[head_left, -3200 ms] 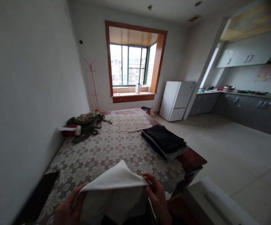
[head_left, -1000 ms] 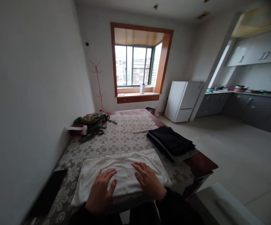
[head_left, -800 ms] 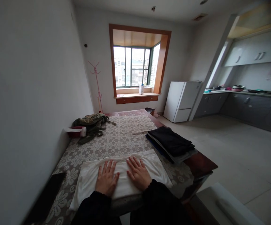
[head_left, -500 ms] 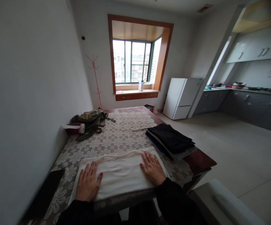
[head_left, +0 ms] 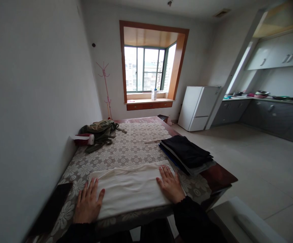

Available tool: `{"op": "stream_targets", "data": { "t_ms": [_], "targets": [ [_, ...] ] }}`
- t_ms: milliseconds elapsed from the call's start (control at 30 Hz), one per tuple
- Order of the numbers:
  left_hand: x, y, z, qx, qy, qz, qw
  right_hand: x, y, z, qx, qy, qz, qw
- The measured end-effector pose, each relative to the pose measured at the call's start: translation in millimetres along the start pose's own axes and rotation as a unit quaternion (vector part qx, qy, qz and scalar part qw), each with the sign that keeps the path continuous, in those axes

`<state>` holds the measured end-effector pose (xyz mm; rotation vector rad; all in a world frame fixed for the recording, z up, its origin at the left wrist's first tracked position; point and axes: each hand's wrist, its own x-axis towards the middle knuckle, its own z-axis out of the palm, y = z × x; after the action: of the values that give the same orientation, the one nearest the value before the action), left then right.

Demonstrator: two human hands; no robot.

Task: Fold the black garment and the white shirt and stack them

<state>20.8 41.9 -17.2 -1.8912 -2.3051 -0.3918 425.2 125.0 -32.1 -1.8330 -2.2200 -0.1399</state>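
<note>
White cloth (head_left: 132, 189) on the desk (head_left: 221, 175), near a dark folded stack (head_left: 185, 152), under left hand (head_left: 87, 204) and right hand (head_left: 171, 185), both spread flat, well apart.

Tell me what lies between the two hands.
The head view shows the white cloth, laid out and lightly creased, between the left hand and the right hand.

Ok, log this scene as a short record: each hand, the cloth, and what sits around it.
Left hand: palm down at the white cloth's left edge
Right hand: palm down near its right edge
White cloth: spread fairly flat, lightly creased
Surface: floral tablecloth on a table
Right of cloth: stack of dark folded fabric, black on top
Far left: olive bag beside a dark red packet
Background: white fridge
</note>
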Motion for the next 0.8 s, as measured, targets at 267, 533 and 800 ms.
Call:
{"op": "stream_targets", "data": {
  "t_ms": [267,533,800],
  "targets": [
    [-1.5,3.0,5.9,-0.024,0.029,-0.065,0.997,-0.1,-3.6,-1.2,0.005,0.006,0.015,1.0],
    [2.2,-6.8,0.2,-0.121,0.0,-0.136,0.983,-7.6,14.7,-3.6,0.002,0.027,0.21,0.977],
    [26.8,-21.6,-14.2,-0.454,-0.009,-0.171,0.874,4.6,24.4,-19.2,0.238,0.04,0.099,0.965]
  ]
}}
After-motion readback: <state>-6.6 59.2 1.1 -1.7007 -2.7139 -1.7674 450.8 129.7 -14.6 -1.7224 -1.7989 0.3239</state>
